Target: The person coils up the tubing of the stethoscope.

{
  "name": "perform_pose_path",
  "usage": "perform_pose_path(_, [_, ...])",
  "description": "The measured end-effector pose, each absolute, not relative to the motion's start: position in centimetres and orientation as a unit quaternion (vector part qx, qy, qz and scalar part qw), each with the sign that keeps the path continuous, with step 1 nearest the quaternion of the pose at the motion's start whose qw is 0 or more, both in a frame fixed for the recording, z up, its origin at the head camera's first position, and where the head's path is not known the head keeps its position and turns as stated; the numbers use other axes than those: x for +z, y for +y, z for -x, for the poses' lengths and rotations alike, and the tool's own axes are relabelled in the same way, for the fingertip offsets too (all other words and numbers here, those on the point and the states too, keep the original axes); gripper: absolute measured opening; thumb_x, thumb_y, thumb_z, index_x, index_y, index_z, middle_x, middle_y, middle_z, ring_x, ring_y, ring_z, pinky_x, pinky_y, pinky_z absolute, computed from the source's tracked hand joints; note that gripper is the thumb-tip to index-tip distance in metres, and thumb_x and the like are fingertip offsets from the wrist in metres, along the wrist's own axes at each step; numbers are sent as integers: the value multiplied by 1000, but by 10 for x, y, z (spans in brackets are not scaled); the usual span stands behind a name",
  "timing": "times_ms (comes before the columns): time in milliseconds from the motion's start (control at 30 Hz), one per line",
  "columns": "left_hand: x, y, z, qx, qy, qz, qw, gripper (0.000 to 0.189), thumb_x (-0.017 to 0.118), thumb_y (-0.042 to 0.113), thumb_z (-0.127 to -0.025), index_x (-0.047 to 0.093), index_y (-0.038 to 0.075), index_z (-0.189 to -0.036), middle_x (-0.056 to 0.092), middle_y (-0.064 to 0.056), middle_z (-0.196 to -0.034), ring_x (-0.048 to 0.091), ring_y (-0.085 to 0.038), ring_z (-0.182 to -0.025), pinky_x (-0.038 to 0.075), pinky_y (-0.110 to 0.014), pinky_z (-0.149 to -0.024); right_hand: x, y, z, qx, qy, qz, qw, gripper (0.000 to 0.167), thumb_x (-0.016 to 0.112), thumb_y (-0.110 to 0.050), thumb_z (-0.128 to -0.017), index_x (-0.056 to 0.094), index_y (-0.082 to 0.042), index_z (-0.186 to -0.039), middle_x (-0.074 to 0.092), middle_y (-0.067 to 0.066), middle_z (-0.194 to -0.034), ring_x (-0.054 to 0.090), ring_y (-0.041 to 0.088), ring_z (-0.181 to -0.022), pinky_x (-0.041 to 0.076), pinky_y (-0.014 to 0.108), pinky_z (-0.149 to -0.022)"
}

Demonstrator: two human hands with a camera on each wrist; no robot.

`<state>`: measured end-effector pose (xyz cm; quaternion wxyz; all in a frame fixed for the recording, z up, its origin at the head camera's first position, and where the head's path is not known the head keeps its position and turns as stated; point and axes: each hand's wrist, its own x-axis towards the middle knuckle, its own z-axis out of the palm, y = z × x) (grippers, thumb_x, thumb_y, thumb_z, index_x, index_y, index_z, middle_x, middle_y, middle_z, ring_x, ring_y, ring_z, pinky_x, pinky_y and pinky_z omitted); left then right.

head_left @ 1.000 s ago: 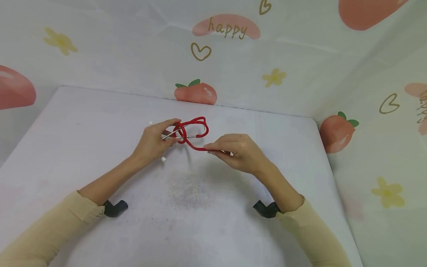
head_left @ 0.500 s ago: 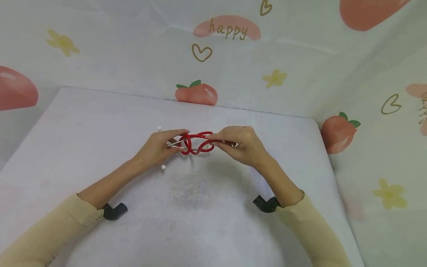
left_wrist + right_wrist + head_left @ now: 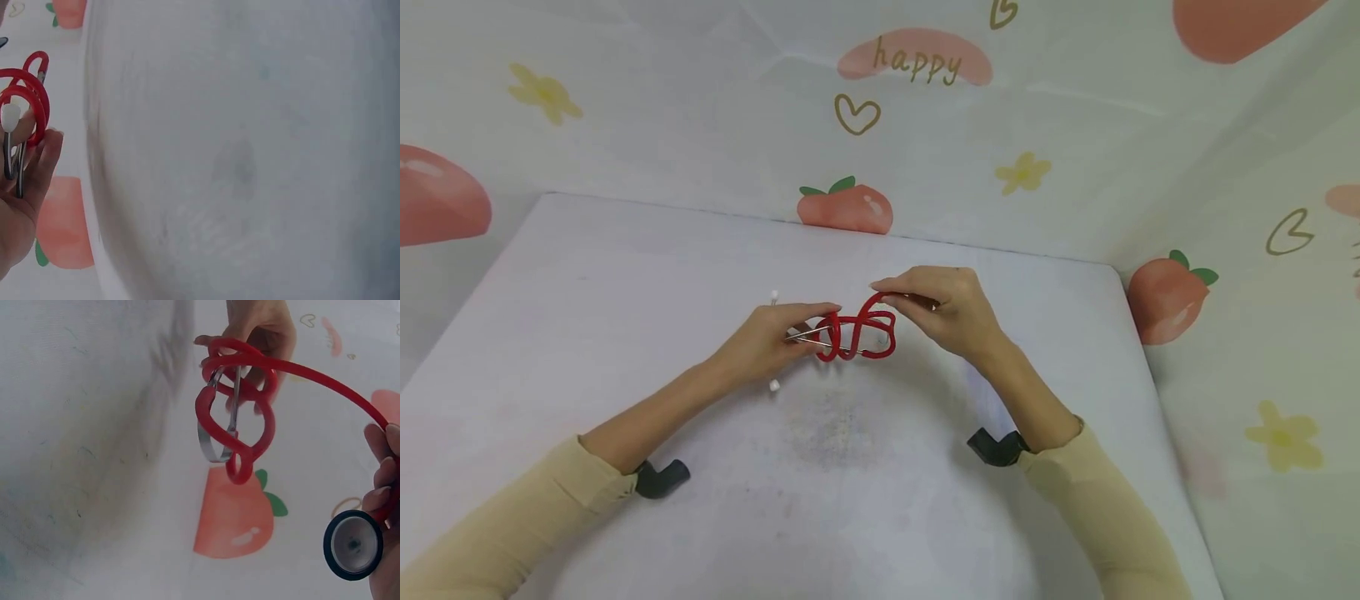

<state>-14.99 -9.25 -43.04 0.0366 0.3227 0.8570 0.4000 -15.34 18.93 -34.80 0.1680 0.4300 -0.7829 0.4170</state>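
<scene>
A stethoscope with red tubing [image 3: 892,337] is held over the table between my two hands. My left hand [image 3: 757,343] grips its metal ear tubes, where the red tubing is wound around them. White ear tips [image 3: 774,386] stick out on both sides of that hand, one also showing as a white ear tip [image 3: 10,117] in the left wrist view. My right hand [image 3: 951,312] pinches the free run of tubing, raised to the right of the coil. The right wrist view shows the round chest piece [image 3: 353,544], dark-rimmed, hanging beside the right fingers. A metal spring [image 3: 206,447] shows inside the loop.
A white table [image 3: 820,517] with greyish smudges lies under both hands. Behind and to the right hangs a pale cloth [image 3: 700,108] printed with peaches, flowers and hearts. Black curved pieces [image 3: 997,447] are worn at both wrists.
My right hand has moved up and carried the tubing from the near side across the coil, adding a turn. The left hand, with the ear tubes, has shifted slightly right and nearer.
</scene>
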Motion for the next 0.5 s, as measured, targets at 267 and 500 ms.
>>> perform_pose_path(267, [-425, -87, 142, 433, 820, -373, 29, 68, 81, 2, -81, 56, 18, -143, 68, -1, -125, 71, -14, -96, 59, -26, -79, -352, 191, 161, 434, -793, -392, 169, 24, 78, 3, -82, 77, -2, -106, 75, 5, -90, 58, 10, -67, 48, 17, -58])
perform_pose_path(500, [-419, -83, 130, 448, 803, -391, 26, 70, 80, 0, -81, 54, 15, -144, 69, -2, -123, 71, -13, -97, 58, -24, -79, -360, 191, 167, 465, -794, -358, 157, 23, 77, 3, -83, 77, -2, -106, 75, 5, -92, 59, 10, -68, 50, 19, -59])
